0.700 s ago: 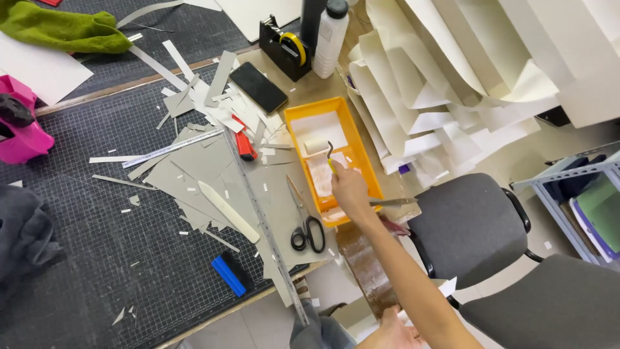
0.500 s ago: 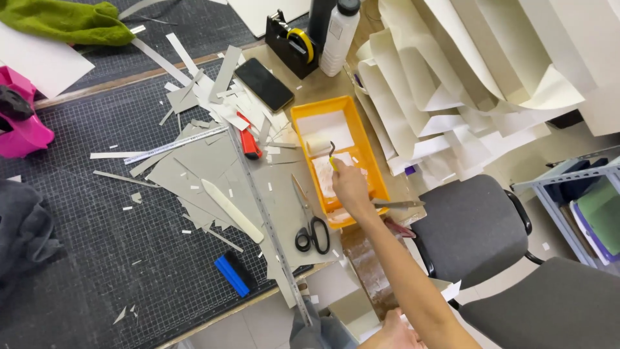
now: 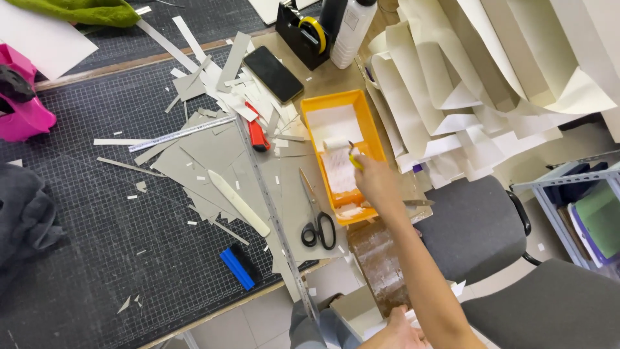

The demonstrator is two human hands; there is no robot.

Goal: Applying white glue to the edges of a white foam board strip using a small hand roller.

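My right hand (image 3: pixel 376 185) is shut on the yellow handle of a small white paint roller (image 3: pixel 336 143). The roller rests inside an orange tray (image 3: pixel 374 137) that holds a white, paste-like layer. My forearm reaches up to the tray from the bottom of the view. Only part of my left hand (image 3: pixel 395 335) shows at the bottom edge, next to pale board pieces (image 3: pixel 359 311) and a brown mottled sheet (image 3: pixel 381 265). Its grip is hidden.
Black-handled scissors (image 3: pixel 315 223), a long steel ruler (image 3: pixel 274 220), a bone folder (image 3: pixel 237 201), a red knife (image 3: pixel 257 136) and a blue block (image 3: pixel 236 267) lie among grey card offcuts on a black cutting mat (image 3: pixel 97 258). A phone (image 3: pixel 272 73), tape dispenser (image 3: pixel 302 31) and bottle (image 3: pixel 351 29) stand behind. Folded cream paper (image 3: pixel 465 84) is stacked on the right above a grey chair (image 3: pixel 475 226).
The view has shifted slightly. My right hand stays on the roller in the orange tray, with hardly any movement of the roller itself.
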